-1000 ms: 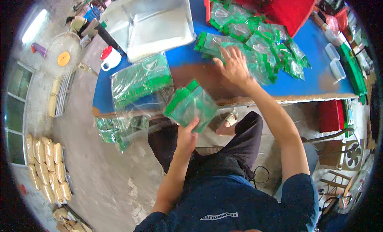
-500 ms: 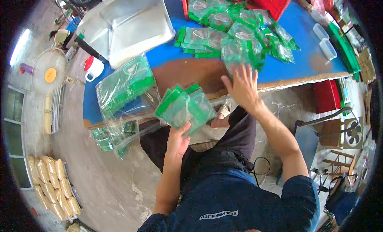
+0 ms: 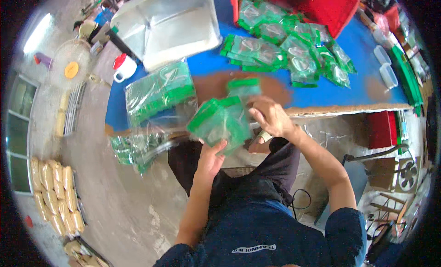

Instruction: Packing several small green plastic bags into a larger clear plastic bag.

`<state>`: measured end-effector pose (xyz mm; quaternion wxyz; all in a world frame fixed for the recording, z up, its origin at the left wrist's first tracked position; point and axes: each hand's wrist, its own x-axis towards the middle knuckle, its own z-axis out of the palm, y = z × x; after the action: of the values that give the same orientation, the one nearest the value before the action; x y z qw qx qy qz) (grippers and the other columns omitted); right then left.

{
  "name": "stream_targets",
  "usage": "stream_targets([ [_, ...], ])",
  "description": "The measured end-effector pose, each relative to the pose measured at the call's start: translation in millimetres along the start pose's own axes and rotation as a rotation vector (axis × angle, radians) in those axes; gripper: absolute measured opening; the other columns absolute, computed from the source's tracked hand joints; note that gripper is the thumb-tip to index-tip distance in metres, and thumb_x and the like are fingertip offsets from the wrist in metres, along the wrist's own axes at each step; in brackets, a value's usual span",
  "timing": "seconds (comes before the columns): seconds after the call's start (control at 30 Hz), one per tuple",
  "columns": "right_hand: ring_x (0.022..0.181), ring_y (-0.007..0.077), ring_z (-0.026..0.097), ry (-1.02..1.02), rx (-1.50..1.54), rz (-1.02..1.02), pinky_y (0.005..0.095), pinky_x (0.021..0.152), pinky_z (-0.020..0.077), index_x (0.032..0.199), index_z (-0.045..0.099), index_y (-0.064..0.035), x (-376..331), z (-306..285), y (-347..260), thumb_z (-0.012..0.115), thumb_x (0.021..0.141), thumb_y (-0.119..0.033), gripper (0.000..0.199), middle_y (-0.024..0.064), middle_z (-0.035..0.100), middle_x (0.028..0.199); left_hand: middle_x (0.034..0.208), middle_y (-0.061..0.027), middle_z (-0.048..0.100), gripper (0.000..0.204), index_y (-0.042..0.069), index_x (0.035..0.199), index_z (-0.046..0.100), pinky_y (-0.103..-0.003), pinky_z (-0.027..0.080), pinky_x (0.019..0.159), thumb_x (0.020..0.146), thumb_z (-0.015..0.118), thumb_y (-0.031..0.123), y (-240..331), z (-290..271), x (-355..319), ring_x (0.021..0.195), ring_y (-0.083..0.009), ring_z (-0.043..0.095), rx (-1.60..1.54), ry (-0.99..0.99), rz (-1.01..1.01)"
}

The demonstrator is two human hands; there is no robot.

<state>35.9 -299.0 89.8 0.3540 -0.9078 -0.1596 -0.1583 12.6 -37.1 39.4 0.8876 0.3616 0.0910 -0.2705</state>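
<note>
Head view: the left hand [image 3: 212, 160] pinches a fanned handful of clear, green-banded plastic bags [image 3: 218, 124], thumb on top, over the lap and the front edge of the bench [image 3: 330, 98]. The right hand [image 3: 272, 118] is beside it at that edge, fingers curled. Just beyond them a single green-topped bag [image 3: 243, 86] is blurred over the worn brown patch; whether they grip it, I cannot tell.

Bare blue surface runs along the front right, between the loose pile of bags [image 3: 301, 60] and the edge, and out to two clear plastic tubs [image 3: 388, 77]. On the left, a film-wrapped stack of bags [image 3: 158, 90] takes the room up to the edge, its film hanging over.

A red bin [image 3: 344, 14] and a shallow pale tray [image 3: 181, 30] are cut off at the top. The left hand's other fingers are mostly hidden beneath the handful.
</note>
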Motion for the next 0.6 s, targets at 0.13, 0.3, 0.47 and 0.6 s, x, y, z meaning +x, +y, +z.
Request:
stream_targets([
  [0.13, 0.100, 0.0420, 0.063, 0.104, 0.008, 0.258, 0.0462, 0.085, 0.0507, 0.110, 0.064, -0.0040, 52, -16, 21, 0.051, 0.099, -0.034, 0.034, 0.0227, 0.066, 0.104, 0.132, -0.0078, 0.057, 0.065, 0.007, 0.141, 0.043, -0.045, 0.043, 0.108, 0.082, 0.071, -0.001, -3, 12, 7, 0.125, -0.0267, 0.054, 0.122, 0.052, 0.013],
  [0.3, 0.136, 0.0410, 0.040, -0.047, -0.685, 0.102, 0.0563, 0.114, 0.0288, 0.134, 0.049, 0.0040, 58, -32, 98, 0.047, 0.096, -0.058, 0.073, 0.0228, 0.043, 0.145, 0.130, -0.0088, 0.058, 0.055, 0.004, 0.138, 0.048, -0.039, 0.046, 0.102, 0.086, 0.067, 0.002, -20, -24, 7, 0.121, -0.0245, 0.056, 0.313, -0.032, 0.073],
  [0.47, 0.124, 0.0444, 0.050, -0.008, -0.356, -0.060, 0.0502, 0.106, 0.0397, 0.121, 0.053, 0.0063, -8, -15, 21, 0.055, 0.097, -0.042, 0.054, 0.0252, 0.055, 0.130, 0.129, -0.0064, 0.060, 0.057, 0.007, 0.137, 0.049, -0.042, 0.045, 0.105, 0.083, 0.068, 0.001, -11, -25, -9, 0.122, -0.0263, 0.057, -0.132, -0.030, -0.058],
  [0.6, 0.103, 0.0436, 0.061, -0.111, 0.022, -0.091, 0.0479, 0.090, 0.0501, 0.104, 0.060, 0.0021, 6, 0, -12, 0.054, 0.099, -0.028, 0.031, 0.0233, 0.064, 0.111, 0.126, -0.0035, 0.062, 0.052, 0.008, 0.132, 0.053, -0.042, 0.046, 0.103, 0.084, 0.072, 0.007, -13, -1, 6, 0.119, -0.0251, 0.058, -0.039, 0.007, 0.009],
])
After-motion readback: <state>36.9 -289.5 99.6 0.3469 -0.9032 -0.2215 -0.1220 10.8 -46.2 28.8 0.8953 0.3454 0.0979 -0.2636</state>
